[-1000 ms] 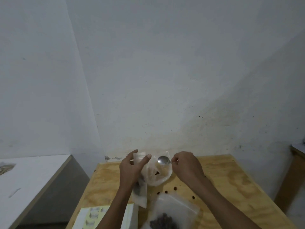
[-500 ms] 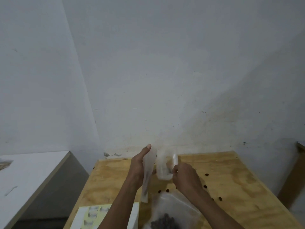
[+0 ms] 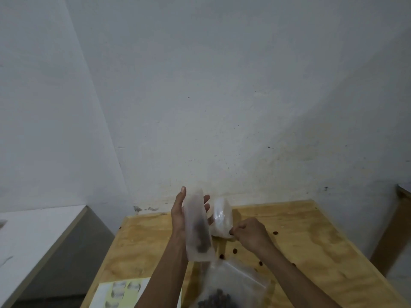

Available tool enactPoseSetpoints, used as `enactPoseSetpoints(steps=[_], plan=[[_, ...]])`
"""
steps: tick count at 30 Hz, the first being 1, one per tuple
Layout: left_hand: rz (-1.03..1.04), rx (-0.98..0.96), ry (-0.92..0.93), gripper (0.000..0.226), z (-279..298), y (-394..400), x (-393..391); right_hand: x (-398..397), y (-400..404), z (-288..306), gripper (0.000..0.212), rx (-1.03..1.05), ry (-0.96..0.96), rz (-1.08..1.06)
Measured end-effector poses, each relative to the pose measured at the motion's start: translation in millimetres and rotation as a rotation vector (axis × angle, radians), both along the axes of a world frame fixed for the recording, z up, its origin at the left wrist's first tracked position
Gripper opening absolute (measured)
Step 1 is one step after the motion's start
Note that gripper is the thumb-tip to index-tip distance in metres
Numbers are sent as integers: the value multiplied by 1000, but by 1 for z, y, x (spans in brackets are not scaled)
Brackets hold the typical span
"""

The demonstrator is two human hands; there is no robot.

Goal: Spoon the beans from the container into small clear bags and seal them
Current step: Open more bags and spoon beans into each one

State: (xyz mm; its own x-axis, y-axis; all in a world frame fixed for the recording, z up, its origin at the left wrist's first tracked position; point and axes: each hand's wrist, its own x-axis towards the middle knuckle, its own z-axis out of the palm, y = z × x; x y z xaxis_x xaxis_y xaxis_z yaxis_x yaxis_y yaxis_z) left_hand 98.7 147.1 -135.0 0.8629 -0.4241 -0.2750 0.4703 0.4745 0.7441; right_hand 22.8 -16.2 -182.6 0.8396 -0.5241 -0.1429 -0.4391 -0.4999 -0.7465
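A plywood tabletop (image 3: 311,241) stands against a white wall (image 3: 222,85), with loose beans (image 3: 275,232) scattered on it. Since a second ago the spoon has gone from view. The left hand (image 3: 181,215) grips an upright small clear bag (image 3: 198,227) of beans; the right hand (image 3: 249,233), fingers curled, pinches the container (image 3: 221,216) beside it.
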Motion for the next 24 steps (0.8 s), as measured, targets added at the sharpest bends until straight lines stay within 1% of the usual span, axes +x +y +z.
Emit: enactPoseSetpoints(steps=[3, 4, 7, 13, 16, 17, 19, 22, 24], plan=[[65, 84, -43, 91, 0, 6, 4, -2, -2, -1, 22, -68, -18, -5], [79, 118, -58, 90, -2, 9, 7, -2, -2, -1, 22, -105, -28, -14], [94, 216, -127, 81, -6, 14, 9, -2, -1, 2, 23, -141, -69, -67], [5, 253, -178, 67, -3, 14, 3, -4, 11, 9, 27, -144, -93, -45], [-42, 263, -222, 46, -4, 11, -1, -11, 12, 13, 28, -186, -88, -70], [-35, 265, -222, 42, -5, 10, -1, -14, 11, 16, 26, -210, -86, -86], [-29, 247, -227, 40, -5, 11, -2, -21, 8, 23, 22, -252, -95, -98], [-15, 251, -244, 45, -9, 13, -1, -29, 6, 29, 20, -262, -113, -86], [-38, 264, -270, 40, -9, 13, -4, -30, 8, 29, 20, -268, -123, -73]])
